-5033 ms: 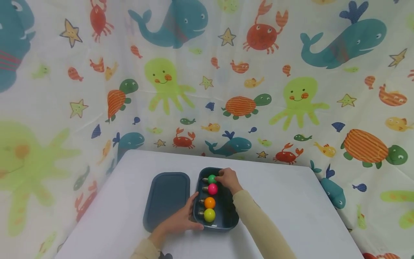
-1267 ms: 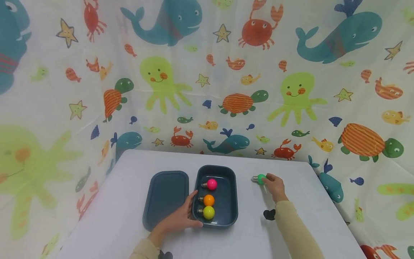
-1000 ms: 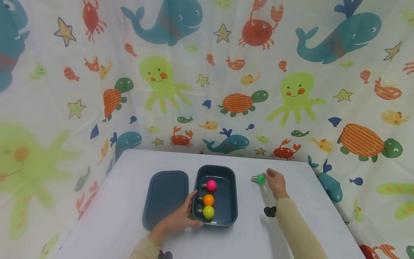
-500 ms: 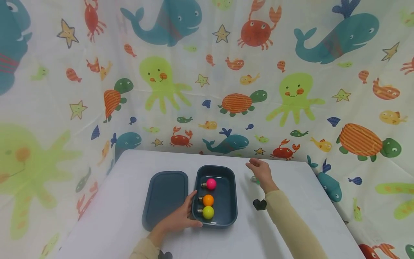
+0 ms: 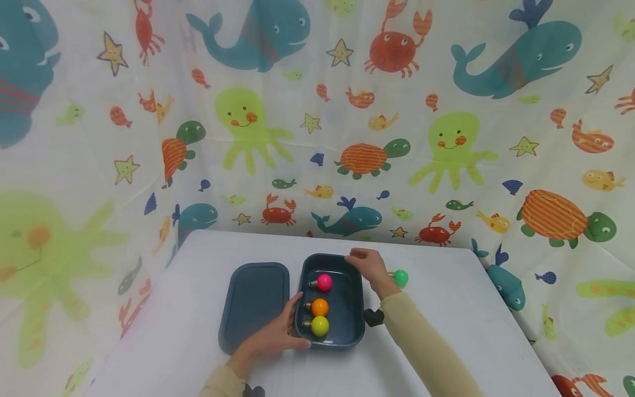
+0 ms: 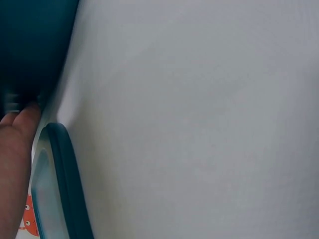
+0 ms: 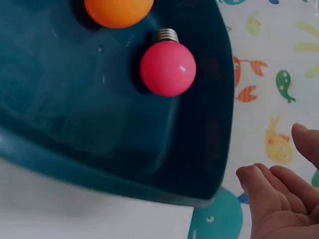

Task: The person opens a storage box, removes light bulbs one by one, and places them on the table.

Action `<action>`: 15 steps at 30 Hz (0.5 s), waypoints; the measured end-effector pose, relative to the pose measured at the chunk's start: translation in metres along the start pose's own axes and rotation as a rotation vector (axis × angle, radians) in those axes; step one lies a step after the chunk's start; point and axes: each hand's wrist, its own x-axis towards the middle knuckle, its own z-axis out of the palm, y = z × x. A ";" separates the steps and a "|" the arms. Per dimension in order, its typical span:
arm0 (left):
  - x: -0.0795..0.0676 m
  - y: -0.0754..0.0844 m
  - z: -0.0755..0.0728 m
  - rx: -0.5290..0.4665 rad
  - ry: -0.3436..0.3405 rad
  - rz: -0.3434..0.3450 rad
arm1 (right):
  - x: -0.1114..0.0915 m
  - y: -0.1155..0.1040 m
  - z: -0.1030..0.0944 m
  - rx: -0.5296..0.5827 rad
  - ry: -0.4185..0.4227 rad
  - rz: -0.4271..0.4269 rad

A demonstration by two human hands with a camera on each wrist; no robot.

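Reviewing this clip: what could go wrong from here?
1. The round green bulb lies loose on the table, close beside the right hand and its wrist; a sideways brush might set it rolling.
2. In the box, the orange bulb and yellow bulb sit very close together, so picking up one could nudge the other.

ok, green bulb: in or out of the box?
Out. The green bulb lies on the table, right of the box; inside are the pink bulb, orange bulb and yellow bulb.
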 end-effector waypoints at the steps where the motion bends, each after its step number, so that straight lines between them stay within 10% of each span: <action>1: 0.000 0.000 0.000 -0.002 -0.001 0.000 | -0.001 -0.001 0.003 0.001 -0.002 -0.003; 15: -0.001 0.003 0.000 0.001 0.004 -0.005 | 0.000 -0.001 0.028 -0.041 -0.008 0.018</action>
